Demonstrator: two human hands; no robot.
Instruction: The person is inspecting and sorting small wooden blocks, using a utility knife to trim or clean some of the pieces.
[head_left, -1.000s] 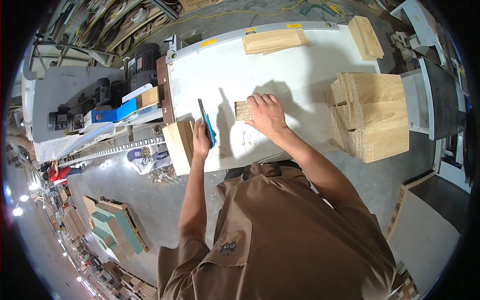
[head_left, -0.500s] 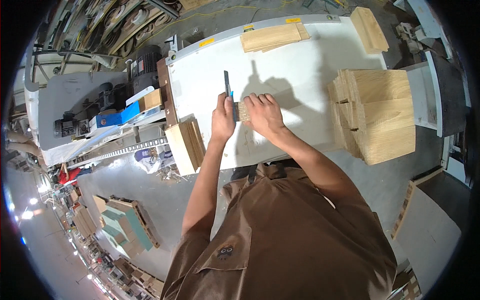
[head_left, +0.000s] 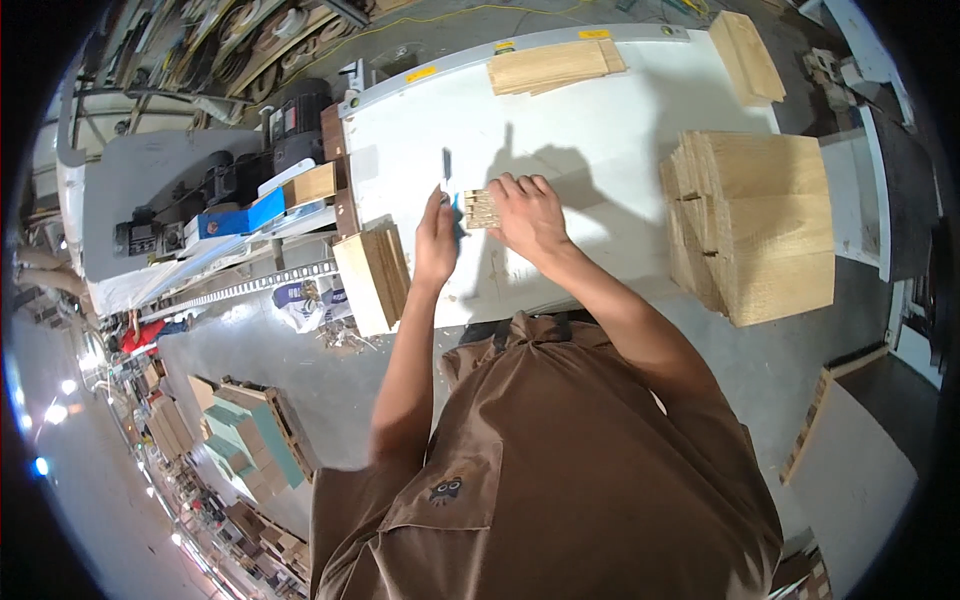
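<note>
My left hand (head_left: 436, 240) grips a thin tool with a blue handle and a dark blade (head_left: 447, 170) that points away from me, right beside a small wooden piece (head_left: 481, 208) with a comb-like notched edge. My right hand (head_left: 530, 214) lies flat on that piece and presses it onto the white worktable (head_left: 590, 150). The part of the piece under my right palm is hidden.
A tall stack of wooden boards (head_left: 755, 222) stands at the table's right end. Flat boards (head_left: 553, 66) lie at the far edge, another board (head_left: 746, 55) at the far right corner. A bundle of thin boards (head_left: 372, 277) hangs over the near left edge beside a grey machine (head_left: 190, 190).
My left hand carried the blue-handled tool from the table's near left edge up to the wooden piece. My right hand stayed on the piece.
</note>
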